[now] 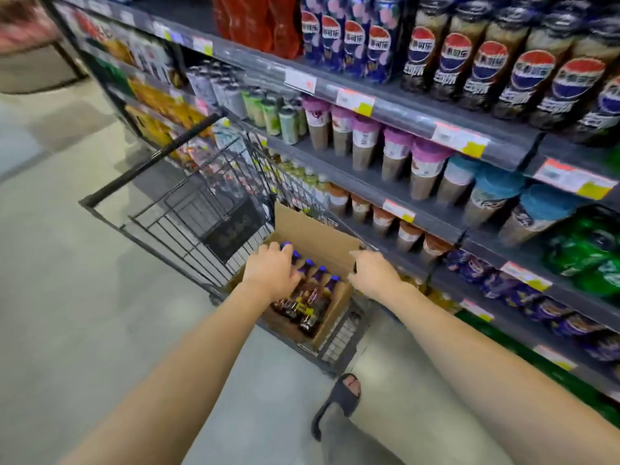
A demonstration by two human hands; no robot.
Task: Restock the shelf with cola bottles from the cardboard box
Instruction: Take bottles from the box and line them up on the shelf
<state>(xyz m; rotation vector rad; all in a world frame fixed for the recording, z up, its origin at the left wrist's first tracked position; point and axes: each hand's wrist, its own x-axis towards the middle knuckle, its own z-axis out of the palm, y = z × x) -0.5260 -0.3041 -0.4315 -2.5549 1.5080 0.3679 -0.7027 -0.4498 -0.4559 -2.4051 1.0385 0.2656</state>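
1. The cola bottles (310, 290) stand in the cardboard box (330, 245) inside the trolley (188, 209); the left hand (271, 268) curls over their caps, grip unclear.
2. The right hand (370, 275) clasps the trolley's edge.
3. A loose hold could drop a bottle; the trolley may roll.

Wire cart (188, 226) on floor (67, 313) holds cardboard box (330, 305) w/ bottles (303, 303).
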